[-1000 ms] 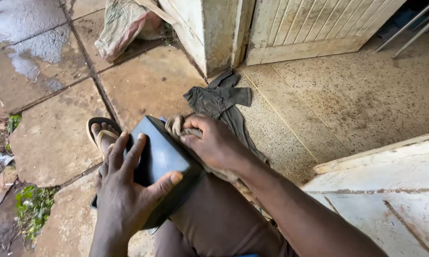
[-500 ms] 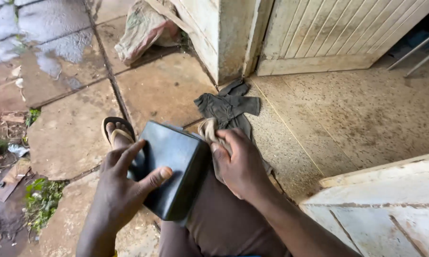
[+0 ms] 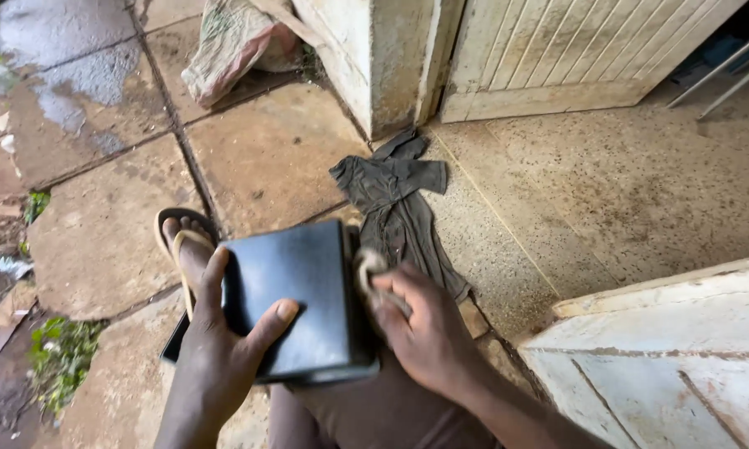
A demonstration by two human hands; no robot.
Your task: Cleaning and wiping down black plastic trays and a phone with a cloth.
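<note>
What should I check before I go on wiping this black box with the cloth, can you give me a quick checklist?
1. Left hand steadies the black box, thumb and fingers spread over its top: ok.
2. Right hand has the pale cloth bunched in its fingers at the box's right edge: ok.
3. Box is propped on the lap, not on the ground: ok.
4. Box's top face looks smooth and free of marks: ok; underside hidden: cannot tell.
5. Sandalled foot sits below the box's left edge, in the way if it slips: not ok.
6. Dark rag lies on the paving just beyond the box, within reach: ok.
</note>
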